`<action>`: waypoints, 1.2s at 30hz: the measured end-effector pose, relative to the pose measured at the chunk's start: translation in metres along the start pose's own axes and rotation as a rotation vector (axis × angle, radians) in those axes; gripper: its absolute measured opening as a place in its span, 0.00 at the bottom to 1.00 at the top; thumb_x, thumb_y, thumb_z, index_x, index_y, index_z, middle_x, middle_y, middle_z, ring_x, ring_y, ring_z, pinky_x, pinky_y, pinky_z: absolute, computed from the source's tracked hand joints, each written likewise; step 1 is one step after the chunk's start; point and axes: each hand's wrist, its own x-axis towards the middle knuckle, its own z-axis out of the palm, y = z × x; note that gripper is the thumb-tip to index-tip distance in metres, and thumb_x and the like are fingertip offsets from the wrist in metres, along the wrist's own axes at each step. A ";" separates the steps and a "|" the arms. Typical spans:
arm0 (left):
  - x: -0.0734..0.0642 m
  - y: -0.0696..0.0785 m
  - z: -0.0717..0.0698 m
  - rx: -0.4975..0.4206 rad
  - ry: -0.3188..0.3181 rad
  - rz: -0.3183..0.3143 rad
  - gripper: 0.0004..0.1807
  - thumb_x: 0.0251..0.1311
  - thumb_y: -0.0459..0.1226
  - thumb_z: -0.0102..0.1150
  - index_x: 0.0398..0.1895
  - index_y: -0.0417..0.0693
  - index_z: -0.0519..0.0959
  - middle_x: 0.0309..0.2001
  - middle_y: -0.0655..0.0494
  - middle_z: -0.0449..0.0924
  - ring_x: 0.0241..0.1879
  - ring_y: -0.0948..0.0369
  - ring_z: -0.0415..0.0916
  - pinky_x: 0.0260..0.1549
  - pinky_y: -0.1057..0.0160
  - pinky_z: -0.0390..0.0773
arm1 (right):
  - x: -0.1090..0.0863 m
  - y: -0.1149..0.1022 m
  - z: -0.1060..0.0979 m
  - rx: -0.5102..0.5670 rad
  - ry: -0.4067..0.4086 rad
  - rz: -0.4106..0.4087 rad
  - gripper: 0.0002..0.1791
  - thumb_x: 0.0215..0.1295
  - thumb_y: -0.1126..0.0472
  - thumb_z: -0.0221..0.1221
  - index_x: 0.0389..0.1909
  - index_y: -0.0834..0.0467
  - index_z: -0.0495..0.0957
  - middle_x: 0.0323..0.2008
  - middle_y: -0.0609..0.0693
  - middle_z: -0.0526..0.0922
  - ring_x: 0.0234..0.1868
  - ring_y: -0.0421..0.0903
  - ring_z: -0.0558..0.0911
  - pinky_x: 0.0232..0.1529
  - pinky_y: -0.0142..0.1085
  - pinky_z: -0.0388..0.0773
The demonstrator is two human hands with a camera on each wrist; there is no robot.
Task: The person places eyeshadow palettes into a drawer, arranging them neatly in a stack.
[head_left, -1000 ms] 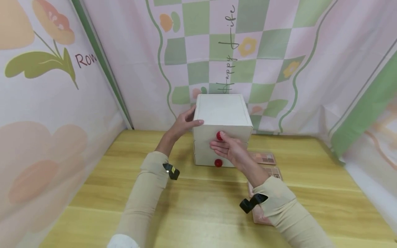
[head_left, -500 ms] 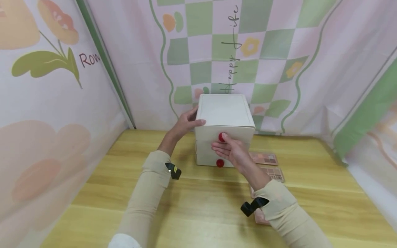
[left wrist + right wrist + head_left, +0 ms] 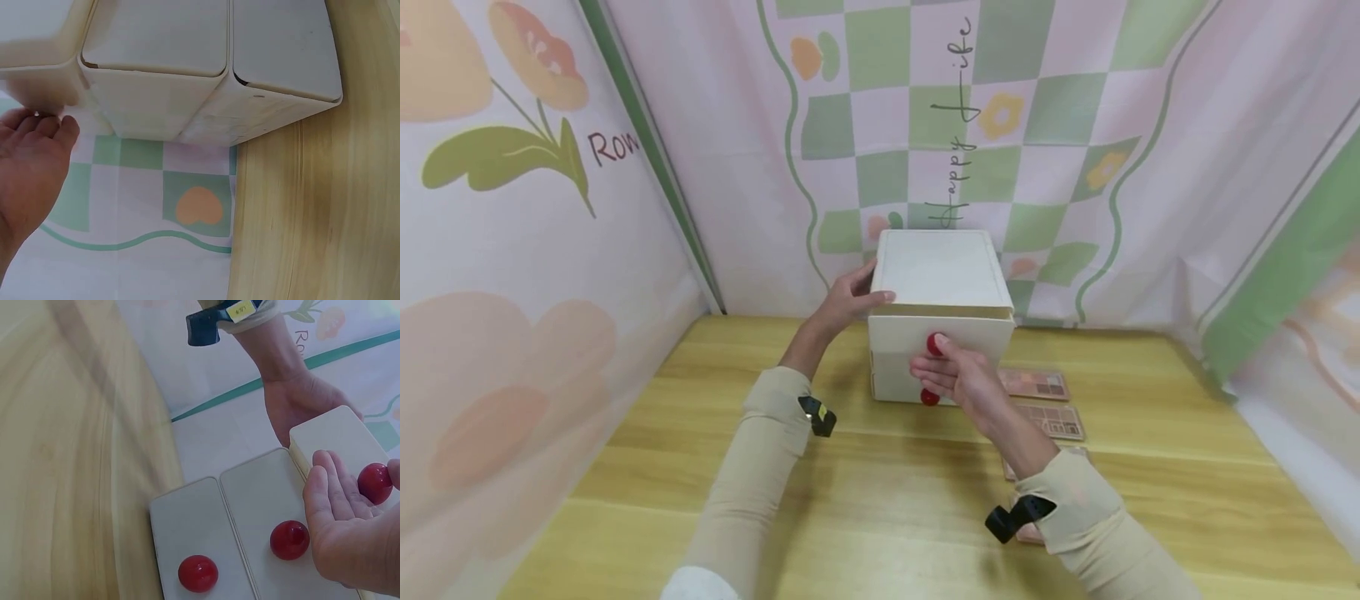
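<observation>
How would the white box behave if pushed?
The box is probably stiff: its edges look straight. It likely won't roll, given its flat sides. The top drawer, slightly open, might slide if bumped.

From the head, looking forward and down from behind the left hand [image 3: 844,302] and right hand [image 3: 966,375], with both in frame at the white box [image 3: 942,268]. From the left wrist, turned sideways, looking close past the left hand along the box toward the checked curtain [image 3: 140,187]. From the right wrist, also sideways, looking close past the right hand across the drawer fronts [image 3: 194,525] to the left hand. Sharing both hands and the pinched red knob [image 3: 374,483] between head and right wrist.
</observation>
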 end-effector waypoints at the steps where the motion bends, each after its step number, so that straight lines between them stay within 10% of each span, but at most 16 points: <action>1: 0.000 -0.001 0.000 -0.004 0.003 0.003 0.46 0.63 0.35 0.61 0.81 0.45 0.49 0.81 0.42 0.53 0.77 0.46 0.61 0.77 0.51 0.65 | -0.001 0.000 0.001 0.003 0.001 -0.002 0.23 0.80 0.48 0.47 0.53 0.66 0.71 0.33 0.41 0.91 0.41 0.36 0.90 0.51 0.29 0.87; 36: 0.000 -0.004 0.001 0.006 0.045 0.004 0.45 0.64 0.36 0.60 0.81 0.42 0.49 0.81 0.40 0.53 0.77 0.47 0.61 0.77 0.52 0.65 | -0.056 0.016 0.014 -0.044 -0.067 -0.051 0.23 0.81 0.50 0.46 0.52 0.67 0.76 0.35 0.38 0.92 0.42 0.34 0.89 0.50 0.28 0.87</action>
